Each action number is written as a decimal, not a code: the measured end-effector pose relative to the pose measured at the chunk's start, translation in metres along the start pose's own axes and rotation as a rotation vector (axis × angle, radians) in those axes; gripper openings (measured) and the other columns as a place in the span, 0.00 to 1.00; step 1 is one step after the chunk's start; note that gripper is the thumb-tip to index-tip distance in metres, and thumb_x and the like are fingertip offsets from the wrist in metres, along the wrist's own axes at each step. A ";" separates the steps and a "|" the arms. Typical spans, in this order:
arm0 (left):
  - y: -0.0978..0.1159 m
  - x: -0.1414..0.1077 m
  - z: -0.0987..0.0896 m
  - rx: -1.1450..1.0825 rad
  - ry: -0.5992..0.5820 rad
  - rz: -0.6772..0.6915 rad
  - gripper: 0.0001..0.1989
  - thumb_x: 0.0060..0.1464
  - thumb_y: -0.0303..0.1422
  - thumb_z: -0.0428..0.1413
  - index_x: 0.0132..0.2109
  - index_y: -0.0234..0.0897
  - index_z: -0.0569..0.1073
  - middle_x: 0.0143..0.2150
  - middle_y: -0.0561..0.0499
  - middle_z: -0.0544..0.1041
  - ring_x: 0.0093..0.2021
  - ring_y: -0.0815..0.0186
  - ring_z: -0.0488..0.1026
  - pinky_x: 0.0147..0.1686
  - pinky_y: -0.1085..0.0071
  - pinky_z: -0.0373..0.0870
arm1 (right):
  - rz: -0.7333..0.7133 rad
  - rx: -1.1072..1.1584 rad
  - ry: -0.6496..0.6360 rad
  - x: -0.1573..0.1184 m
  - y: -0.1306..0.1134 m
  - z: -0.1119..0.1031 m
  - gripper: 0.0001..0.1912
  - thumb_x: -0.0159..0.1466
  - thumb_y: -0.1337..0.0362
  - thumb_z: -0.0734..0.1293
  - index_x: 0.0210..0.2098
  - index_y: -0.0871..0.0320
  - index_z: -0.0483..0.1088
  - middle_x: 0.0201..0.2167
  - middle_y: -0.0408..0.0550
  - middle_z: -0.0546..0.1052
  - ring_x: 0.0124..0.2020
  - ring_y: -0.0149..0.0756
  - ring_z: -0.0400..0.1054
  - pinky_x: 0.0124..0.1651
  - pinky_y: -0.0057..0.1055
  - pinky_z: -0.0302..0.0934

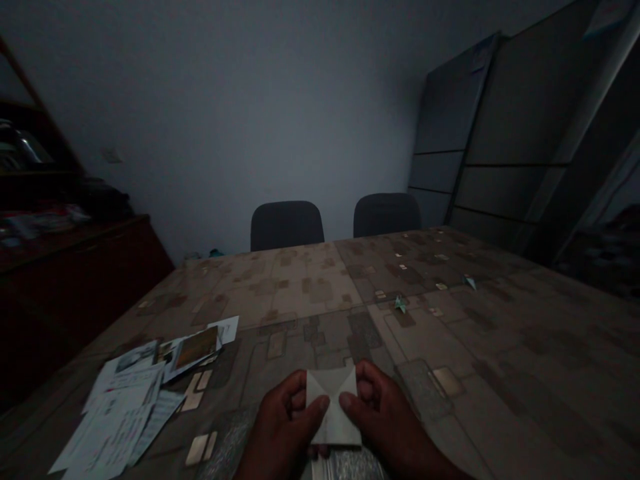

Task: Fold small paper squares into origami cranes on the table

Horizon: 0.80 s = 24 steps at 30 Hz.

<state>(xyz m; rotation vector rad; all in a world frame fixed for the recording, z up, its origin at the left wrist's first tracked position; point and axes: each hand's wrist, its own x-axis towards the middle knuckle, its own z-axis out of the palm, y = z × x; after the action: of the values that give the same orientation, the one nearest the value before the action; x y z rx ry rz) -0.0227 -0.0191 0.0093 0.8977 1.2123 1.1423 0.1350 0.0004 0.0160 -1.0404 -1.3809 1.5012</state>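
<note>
Left hand (285, 423) and right hand (384, 415) grip the folded paper (335, 427) by opposite edges, over the bench (330, 357)! Loose sheets (117, 410) lie left of the left hand; a small green shape (401, 305) sits beyond the right.

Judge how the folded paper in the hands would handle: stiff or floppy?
The folded paper is probably light, being small and sheet-like. It may be fairly stiff: it spans flat between the left hand and right hand. Diagonal edges suggest flaps that might lift if released.

The left hand (285, 427) and right hand (383, 417) pinch, thumbs (320, 405) angled inward, fingers (299, 400) curled.
</note>
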 end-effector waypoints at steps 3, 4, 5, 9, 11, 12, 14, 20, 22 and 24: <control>0.001 0.005 -0.004 -0.011 -0.021 -0.011 0.17 0.41 0.41 0.66 0.32 0.31 0.75 0.20 0.49 0.77 0.13 0.72 0.67 0.11 0.79 0.60 | -0.075 -0.035 0.027 -0.001 -0.007 -0.011 0.16 0.65 0.58 0.60 0.50 0.57 0.63 0.20 0.36 0.66 0.20 0.29 0.59 0.24 0.24 0.52; 0.002 0.005 -0.005 -0.018 -0.024 -0.006 0.17 0.40 0.41 0.67 0.32 0.31 0.76 0.19 0.49 0.77 0.12 0.72 0.67 0.10 0.80 0.59 | -0.111 -0.073 -0.009 -0.001 -0.010 -0.015 0.17 0.64 0.62 0.61 0.53 0.55 0.62 0.22 0.37 0.68 0.24 0.30 0.62 0.28 0.25 0.54; 0.003 0.006 -0.006 -0.026 -0.027 -0.002 0.18 0.39 0.42 0.67 0.32 0.31 0.77 0.19 0.49 0.77 0.12 0.73 0.66 0.10 0.80 0.58 | -0.135 -0.117 -0.066 -0.001 -0.013 -0.018 0.18 0.63 0.64 0.62 0.53 0.54 0.64 0.25 0.39 0.70 0.26 0.31 0.63 0.30 0.26 0.55; 0.002 0.004 -0.007 -0.007 -0.096 0.000 0.19 0.41 0.42 0.66 0.35 0.30 0.78 0.20 0.49 0.77 0.14 0.72 0.68 0.13 0.79 0.62 | -0.147 -0.265 -0.169 0.000 -0.019 -0.023 0.20 0.53 0.72 0.67 0.46 0.54 0.72 0.33 0.43 0.73 0.31 0.33 0.65 0.32 0.26 0.57; 0.000 0.004 -0.008 -0.005 -0.143 0.009 0.20 0.44 0.43 0.65 0.37 0.30 0.78 0.21 0.49 0.77 0.14 0.72 0.67 0.14 0.78 0.62 | -0.157 -0.252 -0.136 0.000 -0.019 -0.021 0.25 0.51 0.73 0.69 0.48 0.54 0.71 0.38 0.45 0.74 0.34 0.35 0.66 0.34 0.27 0.58; -0.001 0.004 -0.008 -0.008 -0.161 0.014 0.20 0.44 0.43 0.64 0.38 0.30 0.78 0.21 0.50 0.77 0.14 0.72 0.67 0.14 0.78 0.62 | -0.172 -0.248 -0.138 0.000 -0.018 -0.020 0.26 0.50 0.73 0.70 0.49 0.53 0.70 0.39 0.45 0.74 0.35 0.35 0.66 0.34 0.27 0.59; -0.003 0.004 -0.009 -0.011 -0.192 0.022 0.20 0.45 0.43 0.64 0.39 0.31 0.78 0.21 0.50 0.76 0.14 0.72 0.67 0.14 0.78 0.61 | -0.215 -0.262 -0.168 0.000 -0.016 -0.018 0.22 0.50 0.73 0.70 0.45 0.54 0.72 0.38 0.45 0.74 0.35 0.36 0.67 0.34 0.27 0.58; 0.005 0.001 -0.008 -0.002 -0.238 0.058 0.24 0.52 0.51 0.55 0.33 0.31 0.79 0.22 0.48 0.77 0.18 0.70 0.71 0.17 0.79 0.61 | -0.154 -0.263 -0.080 0.003 -0.010 -0.013 0.04 0.55 0.68 0.67 0.24 0.58 0.69 0.25 0.44 0.72 0.29 0.35 0.65 0.32 0.28 0.57; 0.007 -0.002 -0.006 -0.009 -0.230 0.070 0.22 0.47 0.50 0.60 0.34 0.32 0.79 0.24 0.47 0.78 0.21 0.68 0.73 0.20 0.77 0.64 | -0.136 -0.271 -0.040 0.004 -0.008 -0.011 0.05 0.54 0.68 0.66 0.23 0.59 0.67 0.22 0.43 0.70 0.27 0.33 0.63 0.29 0.27 0.55; 0.007 -0.003 -0.005 0.024 -0.196 0.063 0.18 0.41 0.42 0.66 0.37 0.33 0.80 0.25 0.48 0.79 0.23 0.66 0.74 0.21 0.76 0.65 | -0.110 -0.276 -0.005 0.005 -0.006 -0.009 0.05 0.53 0.69 0.66 0.22 0.59 0.65 0.21 0.41 0.68 0.25 0.32 0.62 0.27 0.26 0.53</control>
<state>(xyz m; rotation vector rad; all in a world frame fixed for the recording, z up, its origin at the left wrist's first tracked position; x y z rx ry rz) -0.0287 -0.0202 0.0161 1.0475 1.0462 1.0647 0.1425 0.0085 0.0215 -1.1080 -1.6553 1.2581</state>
